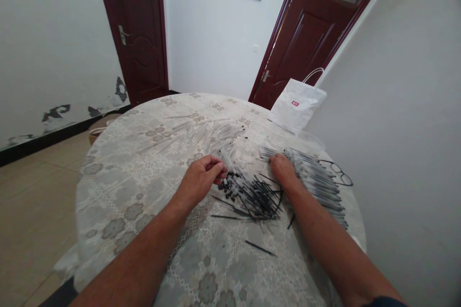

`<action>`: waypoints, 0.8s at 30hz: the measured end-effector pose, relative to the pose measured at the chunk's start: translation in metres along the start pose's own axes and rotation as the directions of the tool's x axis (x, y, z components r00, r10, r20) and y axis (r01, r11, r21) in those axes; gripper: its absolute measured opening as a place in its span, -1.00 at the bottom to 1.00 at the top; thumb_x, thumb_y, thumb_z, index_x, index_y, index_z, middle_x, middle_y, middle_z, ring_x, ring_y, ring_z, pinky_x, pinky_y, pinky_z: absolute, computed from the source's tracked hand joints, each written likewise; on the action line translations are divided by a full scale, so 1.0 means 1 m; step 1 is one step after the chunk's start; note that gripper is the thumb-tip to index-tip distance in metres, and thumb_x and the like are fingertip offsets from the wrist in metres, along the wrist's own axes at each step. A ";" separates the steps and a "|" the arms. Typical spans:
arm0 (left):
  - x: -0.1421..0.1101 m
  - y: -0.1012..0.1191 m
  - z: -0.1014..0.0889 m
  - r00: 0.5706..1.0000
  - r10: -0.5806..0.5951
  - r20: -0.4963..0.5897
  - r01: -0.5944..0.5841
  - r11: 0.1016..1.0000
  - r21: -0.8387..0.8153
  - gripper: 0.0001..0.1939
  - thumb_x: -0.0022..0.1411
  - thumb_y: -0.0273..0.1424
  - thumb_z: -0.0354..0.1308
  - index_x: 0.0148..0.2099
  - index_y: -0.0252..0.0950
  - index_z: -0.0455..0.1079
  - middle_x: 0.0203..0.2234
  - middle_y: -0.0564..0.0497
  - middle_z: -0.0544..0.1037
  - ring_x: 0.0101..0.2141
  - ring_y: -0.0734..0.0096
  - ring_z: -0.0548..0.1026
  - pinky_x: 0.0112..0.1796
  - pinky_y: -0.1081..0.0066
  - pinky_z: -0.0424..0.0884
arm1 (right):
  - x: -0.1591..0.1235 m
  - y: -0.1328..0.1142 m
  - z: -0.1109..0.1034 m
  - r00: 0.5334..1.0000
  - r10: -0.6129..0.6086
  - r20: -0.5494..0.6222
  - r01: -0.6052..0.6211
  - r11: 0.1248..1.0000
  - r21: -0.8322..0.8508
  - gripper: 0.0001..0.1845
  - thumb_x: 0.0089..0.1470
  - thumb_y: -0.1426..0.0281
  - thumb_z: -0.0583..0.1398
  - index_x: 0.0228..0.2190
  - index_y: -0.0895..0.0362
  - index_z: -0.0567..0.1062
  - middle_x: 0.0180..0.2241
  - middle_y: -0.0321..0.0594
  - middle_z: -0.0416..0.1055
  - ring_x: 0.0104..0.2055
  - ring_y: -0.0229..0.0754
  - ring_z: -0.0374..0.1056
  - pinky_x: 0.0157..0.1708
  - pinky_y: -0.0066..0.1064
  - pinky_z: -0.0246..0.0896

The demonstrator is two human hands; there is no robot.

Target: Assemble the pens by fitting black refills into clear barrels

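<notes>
My left hand (205,172) is closed in a pinch at the left edge of a heap of dark pen refills (261,196). Whatever lies between its fingertips is too small to make out. Small black-ended pen caps (234,184) lie beside those fingers. My right hand (283,168) is closed at the near end of some clear pens (266,152), its fingertips partly hidden. Just right of it, many pens with dark cores (320,182) lie side by side in a long stack. Beyond my left hand, clear empty pen barrels (205,134) are spread loosely.
A patterned cloth covers the round table (133,211). Eyeglasses (336,169) rest by the pen stack at the right edge. A white paper bag (297,105) stands at the back right, near the wall. One loose refill (260,248) lies closer to me.
</notes>
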State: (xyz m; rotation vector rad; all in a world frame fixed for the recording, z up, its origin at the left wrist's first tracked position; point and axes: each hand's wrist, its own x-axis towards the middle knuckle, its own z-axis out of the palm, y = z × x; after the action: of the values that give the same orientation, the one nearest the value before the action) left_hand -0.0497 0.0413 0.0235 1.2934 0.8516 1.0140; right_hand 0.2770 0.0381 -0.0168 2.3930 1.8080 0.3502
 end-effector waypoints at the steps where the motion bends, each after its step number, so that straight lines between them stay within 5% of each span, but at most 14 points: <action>1: 0.000 -0.001 0.000 1.000 0.001 0.001 -0.001 1.000 -0.006 -0.80 0.12 -0.26 0.29 -0.32 -0.31 0.47 -0.41 -0.10 0.63 -0.42 0.29 0.59 -0.43 0.39 0.52 | 0.000 0.000 0.000 1.000 0.010 0.002 -0.010 1.000 0.004 -0.71 0.29 0.47 0.02 -0.12 0.21 0.52 -0.11 0.06 0.45 0.01 -0.07 0.32 -0.02 -0.36 0.14; 8: 0.005 -0.002 -0.008 0.999 -0.010 -0.036 0.008 0.998 -0.055 -0.75 0.07 -0.23 0.33 -0.31 -0.32 0.48 -0.39 -0.13 0.63 -0.42 0.29 0.58 -0.47 0.41 0.49 | -0.011 -0.008 -0.015 0.998 0.058 -0.024 -0.056 0.996 0.071 -0.70 0.26 0.44 0.05 -0.11 0.20 0.54 -0.09 0.07 0.47 -0.01 -0.06 0.36 -0.04 -0.35 0.18; 12: 0.010 -0.001 -0.017 0.995 0.010 -0.097 -0.010 1.000 -0.003 -0.75 0.09 -0.23 0.30 -0.31 -0.32 0.47 -0.39 -0.13 0.63 -0.42 0.29 0.58 -0.49 0.41 0.48 | -0.032 -0.023 -0.032 0.998 -0.052 -0.041 0.058 0.983 0.174 -0.71 0.27 0.34 0.08 -0.13 0.13 0.56 -0.15 -0.08 0.53 -0.07 -0.13 0.42 -0.07 -0.41 0.20; 18: 0.012 0.000 -0.026 0.986 0.002 -0.166 -0.002 1.000 0.002 -0.76 0.10 -0.25 0.26 -0.28 -0.33 0.45 -0.34 -0.17 0.63 -0.39 0.26 0.59 -0.48 0.40 0.49 | -0.053 -0.067 -0.055 0.943 -0.283 -0.177 0.333 0.838 0.433 -0.73 0.24 0.29 0.12 -0.16 0.15 0.55 -0.21 -0.14 0.56 -0.17 -0.17 0.44 -0.11 -0.42 0.20; 24: 0.011 0.000 -0.025 0.988 0.013 -0.155 -0.012 1.000 0.007 -0.77 0.11 -0.25 0.26 -0.26 -0.32 0.45 -0.34 -0.18 0.64 -0.39 0.26 0.59 -0.50 0.42 0.47 | -0.040 -0.115 -0.066 0.947 -0.271 -0.172 0.318 0.867 0.384 -0.64 0.22 0.29 0.14 0.02 0.15 0.45 -0.12 -0.08 0.54 -0.06 -0.10 0.43 -0.05 -0.38 0.19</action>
State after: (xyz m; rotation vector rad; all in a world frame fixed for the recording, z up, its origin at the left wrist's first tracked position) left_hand -0.0694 0.0603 0.0214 1.2375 0.9663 1.1339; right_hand 0.1430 0.0288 0.0152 2.3124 2.4718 0.0776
